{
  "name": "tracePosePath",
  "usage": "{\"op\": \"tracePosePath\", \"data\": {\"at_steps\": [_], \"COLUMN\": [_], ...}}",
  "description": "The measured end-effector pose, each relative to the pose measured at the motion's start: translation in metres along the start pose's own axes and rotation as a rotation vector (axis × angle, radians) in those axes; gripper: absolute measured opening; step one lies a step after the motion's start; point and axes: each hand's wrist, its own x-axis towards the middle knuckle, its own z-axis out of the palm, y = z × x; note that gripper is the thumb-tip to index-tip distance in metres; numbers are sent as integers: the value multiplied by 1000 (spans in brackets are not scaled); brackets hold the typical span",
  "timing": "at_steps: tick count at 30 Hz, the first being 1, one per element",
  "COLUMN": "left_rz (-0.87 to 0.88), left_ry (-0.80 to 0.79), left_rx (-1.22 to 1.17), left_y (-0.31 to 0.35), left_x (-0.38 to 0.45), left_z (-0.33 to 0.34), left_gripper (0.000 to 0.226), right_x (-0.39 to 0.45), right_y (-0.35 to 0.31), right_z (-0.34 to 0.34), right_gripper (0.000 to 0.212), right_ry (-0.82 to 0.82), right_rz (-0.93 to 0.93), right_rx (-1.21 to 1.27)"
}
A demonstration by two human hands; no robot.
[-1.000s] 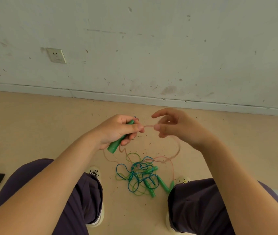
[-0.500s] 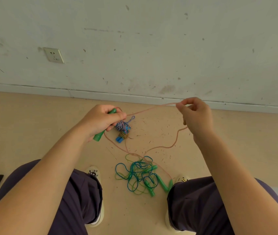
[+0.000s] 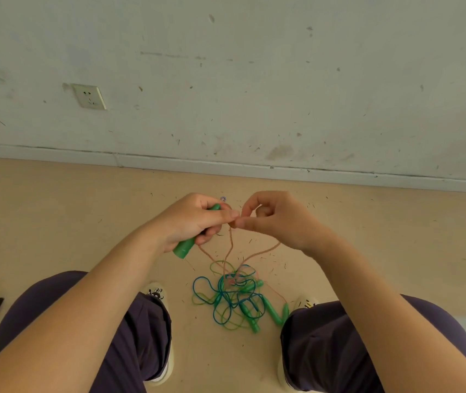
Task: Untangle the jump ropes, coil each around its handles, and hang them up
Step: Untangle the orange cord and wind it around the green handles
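A green handle point(image 3: 197, 232) is gripped in the left hand point(image 3: 190, 222), fingers curled round it. The pink rope point(image 3: 257, 253) is pinched between thumb and fingertip of the right hand point(image 3: 273, 218), just beside the left thumb. From there thin pink strands are let down to the tangle point(image 3: 233, 296) on the floor point(image 3: 56, 222), between the shoes. The coiling step is judged to be in hand; another turn round the handle is called for next, with slack drawn up gently. The tangle is seen as thin blue and green loops with green handles mixed in, still knotted.
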Motion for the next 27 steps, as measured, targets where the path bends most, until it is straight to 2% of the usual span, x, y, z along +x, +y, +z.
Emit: {"op": "tracePosePath", "data": {"at_steps": [6, 8, 10, 11, 13, 15, 17, 19, 23, 25, 27], "left_rz": [35, 36, 41, 45, 51, 46, 32, 19, 34, 54, 54], "left_ry": [142, 151, 117, 88, 30, 1, -16, -23, 7, 25, 27], "left_rx": [67, 66, 24, 14, 12, 25, 32, 31, 6, 4, 5], "left_y": [4, 1, -3, -4, -5, -5, -5, -3, -1, -2, -4], "left_x": [-7, -7, -5, -3, -1, 0, 1, 1, -1, -1, 0], "left_z": [-42, -43, -32, -24, -7, 3, 3, -3, -17, -17, -10], "left_gripper": [24, 20, 20, 21, 24, 24, 25, 26, 27, 25, 23], "right_x": [2, 1, 0, -2, -4, -5, -3, 2, 7, 3, 0], "right_y": [12, 12, 6, 3, -1, -3, -1, 3, 11, 11, 8], "right_z": [-30, -30, -23, -18, -9, 0, 4, 3, -18, -22, -14], "right_gripper": [9, 7, 4, 10, 28, 36, 28, 16, 8, 11, 26], "right_ry": [372, 316, 180, 113, -6, -83, -89, -25, 173, 104, -27], "right_rz": [87, 87, 58, 46, 29, 18, 3, -3, -39, -38, -27], "right_rx": [-27, 59, 242, 302, 307, 207, 21, -90, -31, 9, 67]}}
